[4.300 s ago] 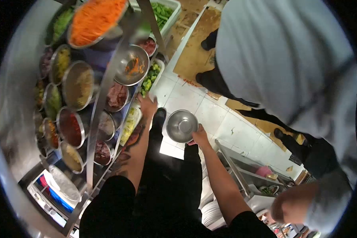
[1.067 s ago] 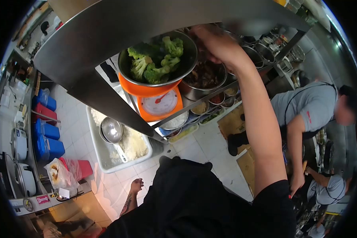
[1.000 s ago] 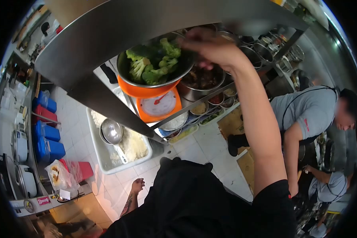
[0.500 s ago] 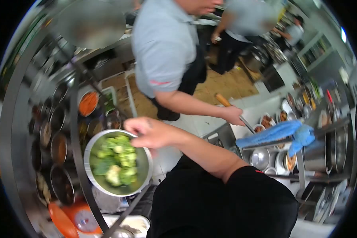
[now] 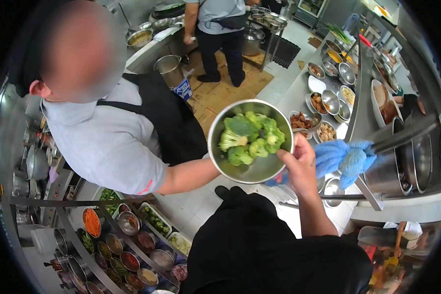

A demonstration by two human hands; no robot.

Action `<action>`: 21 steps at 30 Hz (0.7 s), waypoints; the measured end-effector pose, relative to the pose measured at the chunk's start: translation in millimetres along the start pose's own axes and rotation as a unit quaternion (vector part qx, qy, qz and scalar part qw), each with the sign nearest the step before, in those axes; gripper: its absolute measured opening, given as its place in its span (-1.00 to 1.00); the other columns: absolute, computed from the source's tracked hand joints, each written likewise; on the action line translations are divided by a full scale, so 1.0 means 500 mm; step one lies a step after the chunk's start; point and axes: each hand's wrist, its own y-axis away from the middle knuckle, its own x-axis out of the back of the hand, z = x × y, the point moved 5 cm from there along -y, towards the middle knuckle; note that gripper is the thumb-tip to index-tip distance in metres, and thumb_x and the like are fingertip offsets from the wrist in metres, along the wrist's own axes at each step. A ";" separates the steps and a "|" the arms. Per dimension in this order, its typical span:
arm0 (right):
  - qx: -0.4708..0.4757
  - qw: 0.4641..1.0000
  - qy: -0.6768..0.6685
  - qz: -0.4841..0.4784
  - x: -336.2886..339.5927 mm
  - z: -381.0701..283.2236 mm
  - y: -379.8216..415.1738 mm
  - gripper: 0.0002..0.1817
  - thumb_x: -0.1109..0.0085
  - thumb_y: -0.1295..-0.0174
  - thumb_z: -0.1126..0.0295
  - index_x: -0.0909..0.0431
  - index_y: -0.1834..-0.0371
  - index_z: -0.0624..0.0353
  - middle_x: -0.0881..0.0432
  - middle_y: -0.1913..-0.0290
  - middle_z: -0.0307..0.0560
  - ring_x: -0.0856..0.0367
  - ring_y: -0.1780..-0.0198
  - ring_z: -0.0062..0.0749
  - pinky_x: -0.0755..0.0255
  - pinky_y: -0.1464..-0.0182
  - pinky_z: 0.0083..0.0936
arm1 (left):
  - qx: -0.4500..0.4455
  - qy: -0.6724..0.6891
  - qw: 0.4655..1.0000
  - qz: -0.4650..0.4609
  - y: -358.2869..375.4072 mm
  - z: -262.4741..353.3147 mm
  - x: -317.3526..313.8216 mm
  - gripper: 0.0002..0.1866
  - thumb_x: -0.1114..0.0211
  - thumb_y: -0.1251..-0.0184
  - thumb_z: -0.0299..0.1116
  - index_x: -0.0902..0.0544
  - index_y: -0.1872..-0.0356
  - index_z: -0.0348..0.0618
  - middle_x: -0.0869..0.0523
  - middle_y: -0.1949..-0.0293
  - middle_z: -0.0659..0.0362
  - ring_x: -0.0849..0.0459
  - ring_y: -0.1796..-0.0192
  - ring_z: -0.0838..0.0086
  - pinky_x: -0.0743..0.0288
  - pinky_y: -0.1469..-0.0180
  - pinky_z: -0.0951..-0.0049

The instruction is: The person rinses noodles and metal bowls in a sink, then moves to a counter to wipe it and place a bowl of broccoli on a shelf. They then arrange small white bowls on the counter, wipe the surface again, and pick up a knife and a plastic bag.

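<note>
My right hand (image 5: pixel 300 164) grips a round metal bowl (image 5: pixel 252 172) by its right rim, with the thumb over the edge. Green broccoli florets (image 5: pixel 250 128) lie inside the bowl, one showing a pale cut stem. The bowl is held up in front of me, tilted so that its inside faces the camera. Behind it, a co-worker's forearm (image 5: pixel 191 175) reaches across, and that person's hand is hidden by the bowl. A blue cloth (image 5: pixel 335 159) hangs on a rail close to the right of my hand. My left hand is out of view.
Several filled dishes stand on the right counter, including a bowl of browned pieces (image 5: pixel 301 121). At lower left, a rack (image 5: pixel 110 202) bears containers of cut ingredients, among them shredded orange vegetable (image 5: pixel 91 222). The co-worker (image 5: pixel 108 137) stands close on the left. Another person (image 5: pixel 223 44) stands farther back.
My right hand and the bowl have swung away from the left rack to the middle, near the blue cloth. The view has turned right. The co-worker now appears at left, the wooden-handled tool out of sight.
</note>
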 end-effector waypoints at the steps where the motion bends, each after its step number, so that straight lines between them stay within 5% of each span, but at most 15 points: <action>1: -0.020 1.000 -0.004 0.020 0.011 0.008 -0.002 -0.84 -0.13 -0.22 0.61 -0.33 0.32 0.18 -0.58 0.44 -0.08 -0.57 0.67 -0.44 -0.43 0.73 -0.60 | -0.076 -0.101 0.992 0.013 -0.013 0.012 0.010 -0.60 -0.08 -0.51 0.01 -0.61 0.28 -0.13 -0.62 0.47 0.22 -0.55 0.51 0.49 -0.38 0.55 0.43; 4: -0.062 0.997 -0.013 0.046 0.038 0.046 0.019 -0.82 -0.12 -0.22 0.62 -0.30 0.35 0.16 -0.56 0.44 -0.08 -0.56 0.68 -0.43 -0.44 0.74 -0.58 | -0.245 -0.309 0.913 0.102 -0.051 0.045 0.062 -0.59 -0.07 -0.51 0.02 -0.61 0.30 -0.13 -0.61 0.48 0.22 -0.54 0.53 0.50 -0.37 0.56 0.43; 6: -0.103 0.993 -0.029 0.059 0.048 0.089 0.048 -0.81 -0.12 -0.22 0.62 -0.29 0.38 0.15 -0.54 0.45 -0.08 -0.54 0.70 -0.41 -0.44 0.77 -0.54 | -0.251 -0.312 0.905 0.143 -0.085 0.049 0.108 -0.59 -0.07 -0.51 0.02 -0.61 0.32 -0.13 -0.61 0.49 0.23 -0.53 0.54 0.51 -0.36 0.57 0.44; 8: -0.130 0.988 -0.056 0.058 0.058 0.142 0.084 -0.82 -0.12 -0.21 0.61 -0.30 0.38 0.15 -0.54 0.45 -0.08 -0.54 0.70 -0.40 -0.44 0.78 -0.54 | 0.008 0.079 0.997 0.015 -0.120 0.142 0.175 -0.63 -0.11 -0.51 -0.04 -0.61 0.29 -0.15 -0.60 0.48 0.25 -0.53 0.53 0.54 -0.38 0.57 0.45; 9: -0.157 0.983 -0.079 0.052 0.060 0.172 0.105 -0.83 -0.12 -0.21 0.60 -0.31 0.39 0.15 -0.54 0.45 -0.07 -0.54 0.70 -0.39 -0.43 0.78 -0.53 | 0.147 0.236 0.960 0.031 -0.116 0.237 0.220 -0.66 -0.13 -0.51 -0.08 -0.61 0.27 -0.17 -0.60 0.48 0.27 -0.53 0.53 0.55 -0.39 0.57 0.46; 12: -0.234 0.965 -0.069 0.098 0.075 0.279 0.171 -0.85 -0.14 -0.18 0.57 -0.33 0.37 0.16 -0.53 0.51 -0.07 -0.53 0.73 -0.35 -0.42 0.80 -0.51 | 0.168 0.304 0.937 0.020 -0.177 0.209 0.248 -0.72 -0.17 -0.49 -0.17 -0.61 0.23 -0.20 -0.60 0.46 0.27 -0.55 0.51 0.58 -0.44 0.55 0.44; 15: -0.266 0.953 -0.056 0.133 0.080 0.357 0.230 -0.87 -0.11 -0.18 0.58 -0.34 0.34 0.17 -0.53 0.58 -0.06 -0.52 0.75 -0.35 -0.39 0.80 -0.53 | 0.159 0.235 0.958 0.027 -0.162 0.269 0.280 -0.74 -0.19 -0.49 -0.20 -0.61 0.23 -0.21 -0.59 0.47 0.27 -0.52 0.53 0.59 -0.40 0.56 0.48; 20: -0.279 0.949 -0.003 0.150 0.099 0.478 0.249 -0.90 -0.10 -0.17 0.55 -0.36 0.36 0.24 -0.54 0.55 -0.04 -0.52 0.73 -0.36 -0.38 0.76 -0.46 | 0.176 0.173 0.969 -0.025 -0.160 0.064 0.257 -0.79 -0.25 -0.40 -0.24 -0.61 0.36 -0.13 -0.58 0.53 0.23 -0.55 0.54 0.45 -0.43 0.54 0.31; 21: -0.279 0.947 -0.007 0.156 0.101 0.516 0.234 -0.90 -0.10 -0.17 0.55 -0.36 0.36 0.24 -0.54 0.55 -0.04 -0.52 0.73 -0.36 -0.38 0.76 -0.46 | -0.011 -0.129 0.989 -0.067 -0.165 0.028 0.241 -0.79 -0.25 -0.29 -0.21 -0.62 0.35 -0.14 -0.64 0.42 0.11 -0.61 0.37 0.20 -0.46 0.35 0.14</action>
